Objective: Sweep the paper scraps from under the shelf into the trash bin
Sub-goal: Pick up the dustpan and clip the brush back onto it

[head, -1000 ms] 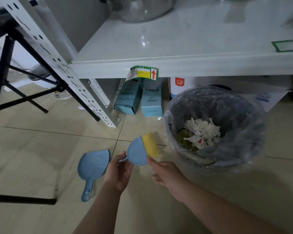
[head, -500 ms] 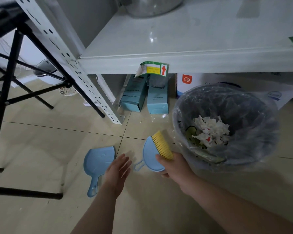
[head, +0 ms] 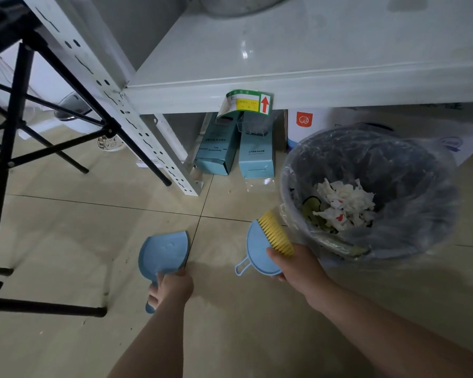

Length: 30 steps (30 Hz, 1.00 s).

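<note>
A small blue brush [head: 260, 248] with yellow bristles is held by its body in my right hand [head: 298, 264], just left of the trash bin [head: 410, 241]. The bin is lined with a clear bag and holds white paper scraps [head: 344, 205]. A blue dustpan [head: 164, 252] lies flat on the tiled floor. My left hand [head: 172, 290] is closed around its handle. The white shelf [head: 284, 88] spans the top of the view, above the bin.
Two light blue boxes [head: 235, 148] and a white carton [head: 309, 124] stand under the shelf. A slotted white shelf post [head: 137, 126] slants down to the floor. Black folding-stand legs [head: 6, 159] occupy the left side. A small patterned bowl [head: 109, 143] sits behind them.
My left hand let go of the brush, moved left and closed on the dustpan handle. My right hand took over the brush.
</note>
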Each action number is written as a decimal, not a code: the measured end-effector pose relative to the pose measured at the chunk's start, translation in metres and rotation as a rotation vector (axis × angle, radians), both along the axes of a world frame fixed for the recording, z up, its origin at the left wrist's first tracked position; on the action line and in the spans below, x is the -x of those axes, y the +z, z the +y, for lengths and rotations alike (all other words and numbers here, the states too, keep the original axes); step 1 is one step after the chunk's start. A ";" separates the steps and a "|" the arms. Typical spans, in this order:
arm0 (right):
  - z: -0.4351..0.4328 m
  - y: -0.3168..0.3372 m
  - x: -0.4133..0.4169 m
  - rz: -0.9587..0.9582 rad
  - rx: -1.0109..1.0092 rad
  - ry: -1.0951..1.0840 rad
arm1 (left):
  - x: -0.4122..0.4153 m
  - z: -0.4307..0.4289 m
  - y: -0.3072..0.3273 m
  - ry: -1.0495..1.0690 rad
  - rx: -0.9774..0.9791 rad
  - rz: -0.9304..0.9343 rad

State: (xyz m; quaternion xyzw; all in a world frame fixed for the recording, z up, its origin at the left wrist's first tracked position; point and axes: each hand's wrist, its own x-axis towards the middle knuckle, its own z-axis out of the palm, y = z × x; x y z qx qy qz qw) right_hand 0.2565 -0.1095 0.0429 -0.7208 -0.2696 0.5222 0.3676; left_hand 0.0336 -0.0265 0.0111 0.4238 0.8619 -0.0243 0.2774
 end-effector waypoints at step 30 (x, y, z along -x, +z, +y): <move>0.006 -0.004 -0.004 -0.039 -0.074 0.091 | -0.026 -0.032 -0.030 0.324 -0.139 -0.377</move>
